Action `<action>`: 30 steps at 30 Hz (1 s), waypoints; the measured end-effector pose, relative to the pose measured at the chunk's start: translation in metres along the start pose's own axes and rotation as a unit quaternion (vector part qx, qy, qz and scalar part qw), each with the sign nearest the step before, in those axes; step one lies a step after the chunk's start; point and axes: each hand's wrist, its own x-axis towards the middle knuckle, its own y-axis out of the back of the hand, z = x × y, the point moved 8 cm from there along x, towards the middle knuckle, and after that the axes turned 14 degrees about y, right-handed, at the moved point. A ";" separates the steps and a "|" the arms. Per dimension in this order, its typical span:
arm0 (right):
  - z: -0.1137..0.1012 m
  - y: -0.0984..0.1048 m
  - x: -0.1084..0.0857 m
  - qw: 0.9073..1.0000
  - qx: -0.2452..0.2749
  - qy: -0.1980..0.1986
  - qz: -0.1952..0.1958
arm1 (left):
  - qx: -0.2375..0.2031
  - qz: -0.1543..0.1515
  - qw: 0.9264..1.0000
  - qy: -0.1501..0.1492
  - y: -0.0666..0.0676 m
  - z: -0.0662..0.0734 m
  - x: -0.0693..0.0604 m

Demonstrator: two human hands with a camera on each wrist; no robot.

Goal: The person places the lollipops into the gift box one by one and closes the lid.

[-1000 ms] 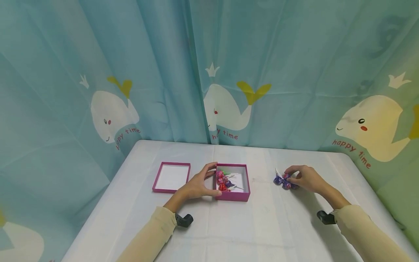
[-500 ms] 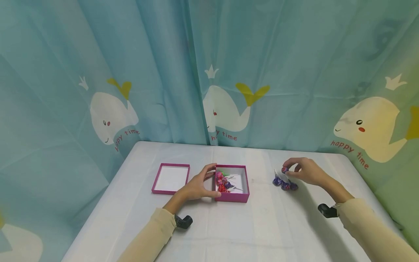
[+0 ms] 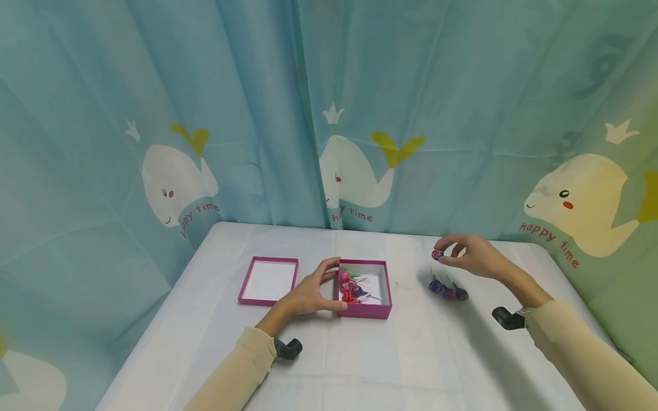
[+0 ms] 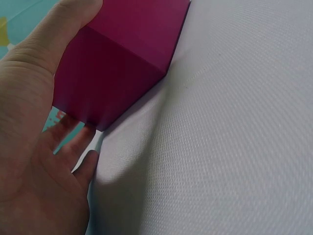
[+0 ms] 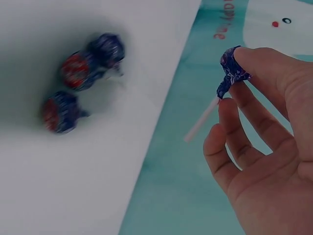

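- The right grip (image 3: 473, 256) pinches a wrapped lollipop (image 3: 437, 254) by its head between thumb and finger, raised above the bench (image 3: 390, 359); in the right wrist view its white stick (image 5: 201, 121) slants away below the fingertips.
- The left grip (image 3: 308, 292) holds the magenta box (image 3: 365, 310) by its left end, thumb at the near wall and fingers round the far side.
- Just below the right grip, on its near side, three dark blue-and-red lollipops (image 3: 449, 293) lie close together on the bench.
- Right beside the left grip's fingers, inside the box, is a pile of pink, red, green and purple lollipops (image 3: 346, 283), with white sticks pointing mostly toward the right grip.
- The box's raised walls stand around that pile; the left grip covers much of the left wall.
- To the left of the left grip lies the box lid (image 3: 255, 302), white inside up; the hand hides its near right corner from the head view.
- A black device (image 3: 289, 349) sits at the wrist behind the left grip, another (image 3: 508, 318) behind the right.
- Beyond both grips hangs a blue-green curtain (image 3: 257, 114) with white whales and red lettering reading "happy time".
- Any print on the lollipop wrappers is too small to read.
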 end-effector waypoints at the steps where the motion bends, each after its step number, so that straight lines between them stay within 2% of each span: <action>1: -0.002 0.000 0.003 1.000 0.003 0.000 -0.002 | 0.000 0.000 1.000 0.001 0.000 0.000 0.000; 6: -0.013 -0.004 0.020 1.000 0.014 0.003 -0.023 | 0.001 -0.001 1.000 -0.001 -0.001 -0.001 -0.001; 13: -0.038 -0.011 0.048 0.998 0.005 0.040 -0.046 | -0.002 -0.002 1.000 -0.005 -0.001 -0.001 -0.001; 20: -0.059 -0.024 0.072 0.996 0.022 0.051 -0.073 | 0.004 -0.005 1.000 -0.002 -0.001 -0.001 -0.001; 30: -0.087 -0.047 0.107 0.989 0.033 0.087 -0.116 | 0.003 -0.004 1.000 0.001 0.000 0.001 0.000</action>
